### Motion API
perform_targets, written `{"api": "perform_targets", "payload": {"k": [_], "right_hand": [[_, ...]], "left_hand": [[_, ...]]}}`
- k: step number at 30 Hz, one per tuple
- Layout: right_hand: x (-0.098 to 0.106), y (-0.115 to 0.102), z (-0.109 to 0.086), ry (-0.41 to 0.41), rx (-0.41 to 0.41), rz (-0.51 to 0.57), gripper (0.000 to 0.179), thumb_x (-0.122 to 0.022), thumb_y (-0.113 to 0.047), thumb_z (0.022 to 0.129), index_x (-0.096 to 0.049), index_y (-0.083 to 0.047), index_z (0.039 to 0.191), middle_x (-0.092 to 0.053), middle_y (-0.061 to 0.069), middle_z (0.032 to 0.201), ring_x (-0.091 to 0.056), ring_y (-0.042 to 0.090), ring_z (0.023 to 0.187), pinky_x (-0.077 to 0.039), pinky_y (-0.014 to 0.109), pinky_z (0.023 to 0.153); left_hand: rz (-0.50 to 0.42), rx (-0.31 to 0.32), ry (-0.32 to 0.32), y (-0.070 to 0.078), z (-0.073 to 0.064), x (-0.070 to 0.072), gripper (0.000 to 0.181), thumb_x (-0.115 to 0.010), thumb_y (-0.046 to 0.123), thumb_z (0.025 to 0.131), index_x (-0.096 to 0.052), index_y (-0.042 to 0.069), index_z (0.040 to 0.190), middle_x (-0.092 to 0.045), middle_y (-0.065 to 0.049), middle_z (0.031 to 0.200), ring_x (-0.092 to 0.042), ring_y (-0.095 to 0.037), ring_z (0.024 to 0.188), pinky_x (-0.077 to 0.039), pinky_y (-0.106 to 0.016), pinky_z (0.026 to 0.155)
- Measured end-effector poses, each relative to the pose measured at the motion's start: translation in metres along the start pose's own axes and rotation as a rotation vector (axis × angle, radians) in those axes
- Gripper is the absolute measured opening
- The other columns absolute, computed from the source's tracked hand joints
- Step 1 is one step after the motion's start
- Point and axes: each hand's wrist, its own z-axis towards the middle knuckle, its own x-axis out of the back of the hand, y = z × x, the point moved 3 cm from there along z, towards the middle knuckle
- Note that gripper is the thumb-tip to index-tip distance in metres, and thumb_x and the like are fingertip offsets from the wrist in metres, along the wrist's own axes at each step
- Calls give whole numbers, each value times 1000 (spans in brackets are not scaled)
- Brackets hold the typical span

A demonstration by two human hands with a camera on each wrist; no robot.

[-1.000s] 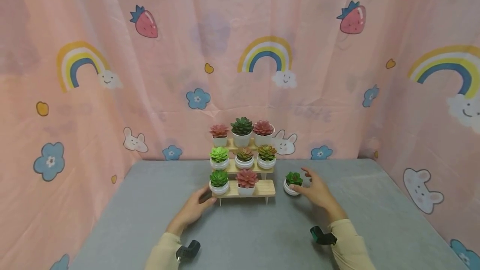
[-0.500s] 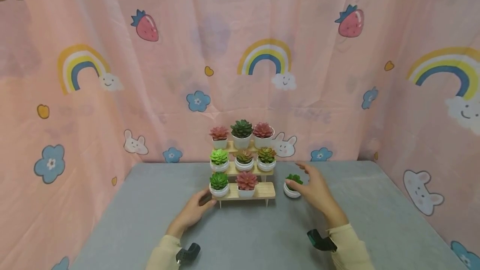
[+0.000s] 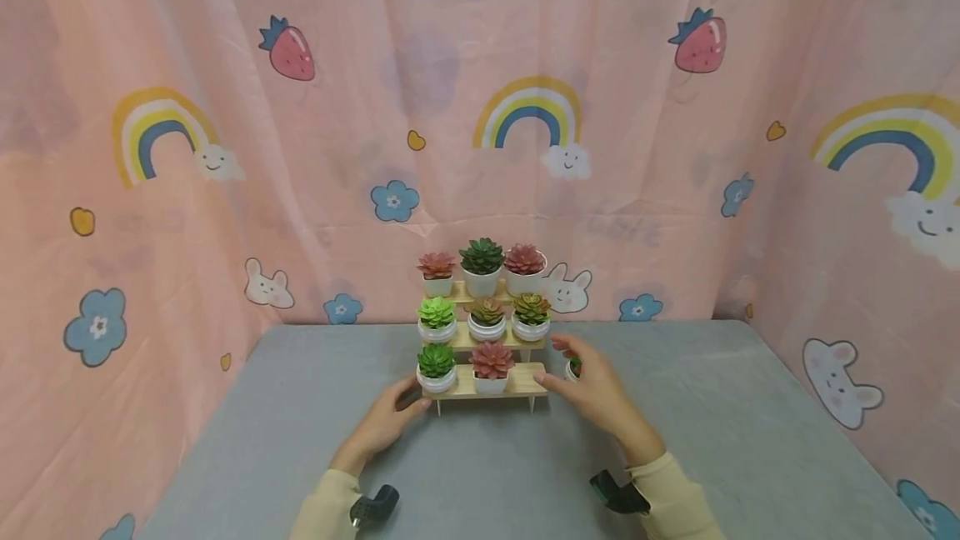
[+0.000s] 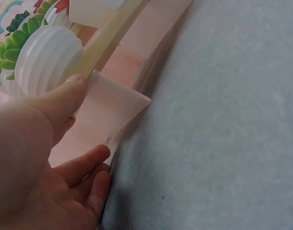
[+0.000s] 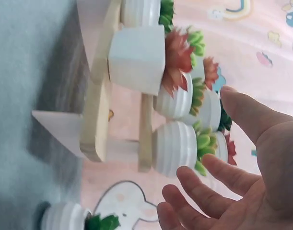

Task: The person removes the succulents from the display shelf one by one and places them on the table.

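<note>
A three-tier wooden plant stand point(image 3: 522, 382) carries several small potted succulents, including a green one point(image 3: 436, 362) and a red one point(image 3: 492, 362) on the lowest tier. My left hand point(image 3: 384, 422) holds the stand's left end. In the left wrist view its thumb point(image 4: 72, 88) lies at the board's edge, with loosely curled fingers point(image 4: 86, 165) by the white leg point(image 4: 112, 103). My right hand point(image 3: 596, 394) hovers before the stand's right end, holding nothing, fingers spread in the right wrist view. Behind it, another green potted succulent point(image 3: 573, 369) on the table is mostly hidden.
The grey table point(image 3: 480, 473) meets a pink patterned curtain point(image 3: 315, 173) behind the stand and at both sides. Red and dark green succulents point(image 3: 482, 257) stand on the top tier. The right part of the lowest board point(image 3: 528, 372) shows bare wood.
My right hand has moved left from the loose potted succulent to the stand's right end; the pot stays on the table. My left hand has kept its place.
</note>
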Motion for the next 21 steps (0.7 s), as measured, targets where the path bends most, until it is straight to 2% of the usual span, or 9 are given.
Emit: {"api": "perform_targets", "payload": {"k": [7,14,21], "right_hand": [[-24,-3,0,-97,14,97,57,-76,-21,92,-54,-2,141,-60,23,138,-56,41,126,-48,59,104],[-41,3,3,-96,36,172,56,-77,-21,91,-55,-2,139,-62,22,134,-57,37,127,-47,59,106],[-56,7,10,-92,56,266,56,-76,-18,91,-54,0,139,-60,21,139,-57,40,129,-47,58,109]], "left_hand": [[-6,11,-10,-2,1,0,62,-65,25,100,-42,-1,152,-47,-23,154,-44,-42,144,-39,-56,117],[-11,-3,-4,-5,2,-1,61,-64,24,100,-42,-1,152,-48,-23,153,-44,-42,143,-41,-55,117],[-9,18,-4,-6,3,-2,62,-64,25,101,-41,1,153,-46,-21,155,-43,-40,145,-40,-54,117]]}}
